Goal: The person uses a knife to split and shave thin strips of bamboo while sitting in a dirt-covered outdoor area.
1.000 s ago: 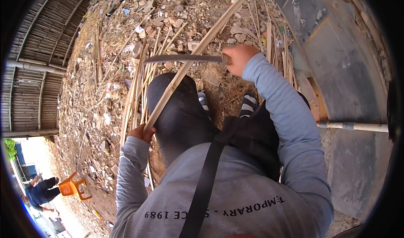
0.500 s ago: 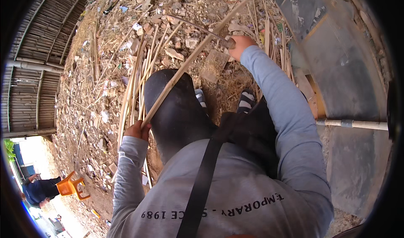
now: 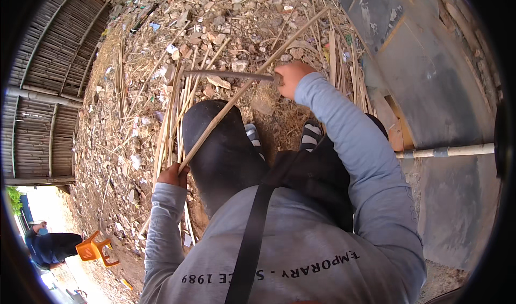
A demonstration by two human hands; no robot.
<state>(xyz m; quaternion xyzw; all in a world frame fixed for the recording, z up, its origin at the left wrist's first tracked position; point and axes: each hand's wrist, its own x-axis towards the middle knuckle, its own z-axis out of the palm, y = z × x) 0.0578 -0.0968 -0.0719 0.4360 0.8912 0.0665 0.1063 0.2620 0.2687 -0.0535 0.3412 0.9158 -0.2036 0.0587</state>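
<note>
A long split bamboo strip (image 3: 215,122) slants from lower left to upper right across my left thigh. My left hand (image 3: 173,176) is closed around its near end. In my closed right hand (image 3: 294,78) is the handle of a long, narrow, dark-bladed knife (image 3: 223,74). The blade points left, nearly level, and crosses the strip; whether its edge touches the strip I cannot tell. Beyond my right hand the strip's far end stays free, over the rubble.
More bamboo strips (image 3: 167,122) lie beside my left leg, others (image 3: 341,62) at the far right. Stony, littered ground (image 3: 129,137) surrounds my feet. Grey sheets (image 3: 446,110) stand at right, a bamboo wall (image 3: 37,126) at left. A person (image 3: 51,248) is near an orange chair (image 3: 95,248).
My right hand has moved nearer and slightly left. The knife blade has swung from a downward-right slant to nearly level, lower along the strip. My left hand keeps its hold.
</note>
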